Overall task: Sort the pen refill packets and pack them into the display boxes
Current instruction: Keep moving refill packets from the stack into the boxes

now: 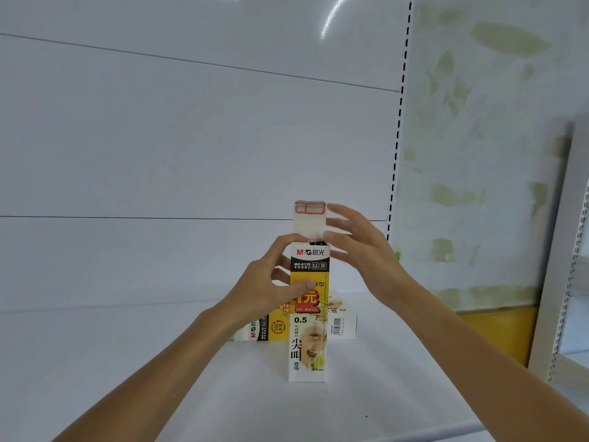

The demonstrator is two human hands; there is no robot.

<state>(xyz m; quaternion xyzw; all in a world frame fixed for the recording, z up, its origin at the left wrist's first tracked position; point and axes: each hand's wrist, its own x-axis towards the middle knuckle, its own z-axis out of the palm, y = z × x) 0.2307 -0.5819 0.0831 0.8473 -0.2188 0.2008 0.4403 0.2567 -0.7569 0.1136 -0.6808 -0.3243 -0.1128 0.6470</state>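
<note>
A tall yellow, black and white refill box (307,342) stands upright on the white shelf (127,362). Its top flap (309,218), white with a red-edged label, is up, and dark refill ends show in the opening. My left hand (274,288) grips the box around its upper half, thumb across the front. My right hand (360,247) is at the top right of the box with its fingers spread, fingertips touching the flap's right edge. Behind it lie two more boxes on their sides, one yellow and black (264,327), one white with a barcode (342,323).
A white panelled back wall (191,138) rises behind the shelf. A slotted upright (398,122) marks its right end. Beyond it hangs a leaf-patterned wall (478,154), and another shelf frame (561,250) stands at the far right.
</note>
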